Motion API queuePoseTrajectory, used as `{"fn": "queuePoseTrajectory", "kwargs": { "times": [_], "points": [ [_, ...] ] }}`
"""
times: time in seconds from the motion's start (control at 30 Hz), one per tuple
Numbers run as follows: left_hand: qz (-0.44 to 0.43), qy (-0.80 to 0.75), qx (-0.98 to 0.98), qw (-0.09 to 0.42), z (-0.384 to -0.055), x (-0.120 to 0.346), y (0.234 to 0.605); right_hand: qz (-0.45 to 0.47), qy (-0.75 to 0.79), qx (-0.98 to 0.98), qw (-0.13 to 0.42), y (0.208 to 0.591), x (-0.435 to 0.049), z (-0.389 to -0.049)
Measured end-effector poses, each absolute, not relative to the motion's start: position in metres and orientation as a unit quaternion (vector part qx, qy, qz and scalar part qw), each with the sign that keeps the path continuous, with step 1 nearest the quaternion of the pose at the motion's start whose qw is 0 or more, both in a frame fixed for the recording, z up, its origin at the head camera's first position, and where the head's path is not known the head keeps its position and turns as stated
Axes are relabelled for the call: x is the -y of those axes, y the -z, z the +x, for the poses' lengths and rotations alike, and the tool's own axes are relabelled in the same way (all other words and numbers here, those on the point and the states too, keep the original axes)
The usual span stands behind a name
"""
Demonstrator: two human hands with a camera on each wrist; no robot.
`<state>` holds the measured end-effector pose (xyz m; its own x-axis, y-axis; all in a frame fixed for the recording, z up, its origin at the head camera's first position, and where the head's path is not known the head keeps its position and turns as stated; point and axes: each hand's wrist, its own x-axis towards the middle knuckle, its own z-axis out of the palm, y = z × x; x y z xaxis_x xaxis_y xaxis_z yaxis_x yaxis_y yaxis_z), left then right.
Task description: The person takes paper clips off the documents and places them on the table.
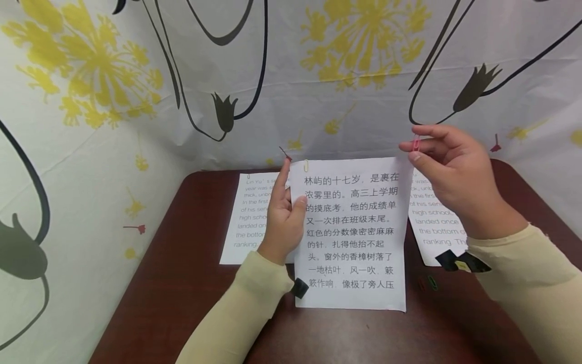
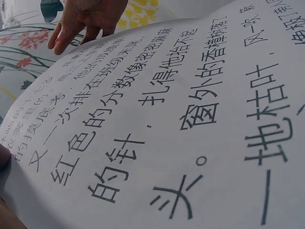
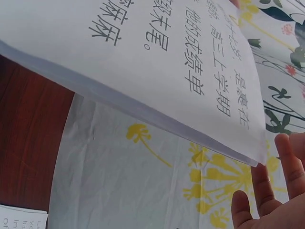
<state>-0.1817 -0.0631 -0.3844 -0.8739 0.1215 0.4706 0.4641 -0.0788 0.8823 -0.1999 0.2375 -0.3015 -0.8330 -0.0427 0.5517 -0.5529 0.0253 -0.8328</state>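
A printed sheet of paper (image 1: 350, 232) with Chinese text stands upright before me, raised over the table. My left hand (image 1: 284, 217) holds its left edge, thumb on the front and the other fingers behind. A pale yellow paper clip (image 1: 306, 166) sits on the sheet's top edge near the left corner. At the upper right corner, my right hand (image 1: 459, 172) pinches a pink paper clip (image 1: 416, 143) between thumb and fingers, just above the edge. In the right wrist view, fingertips of the right hand (image 3: 276, 200) are right at the corner of the sheet (image 3: 143, 62).
On the dark red table (image 1: 182, 283), an English-text sheet (image 1: 254, 222) lies behind my left hand, a clip (image 1: 248, 176) on its top. Another English sheet (image 1: 436, 222) lies partly under my right arm. Nearby are a green clip (image 1: 432, 282) and a red clip (image 1: 421, 284). Patterned cloth (image 1: 282, 101) surrounds the table.
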Motion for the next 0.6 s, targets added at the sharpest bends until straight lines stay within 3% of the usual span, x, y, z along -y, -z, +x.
{"fn": "queuePoseTrajectory", "kwargs": {
  "times": [0.6],
  "points": [
    [-0.218, 0.7, 0.67, 0.12, -0.182, 0.063, 0.384, 0.205, -0.686, 0.682, 0.148, 0.301, -0.268, -0.185]
  ]
}}
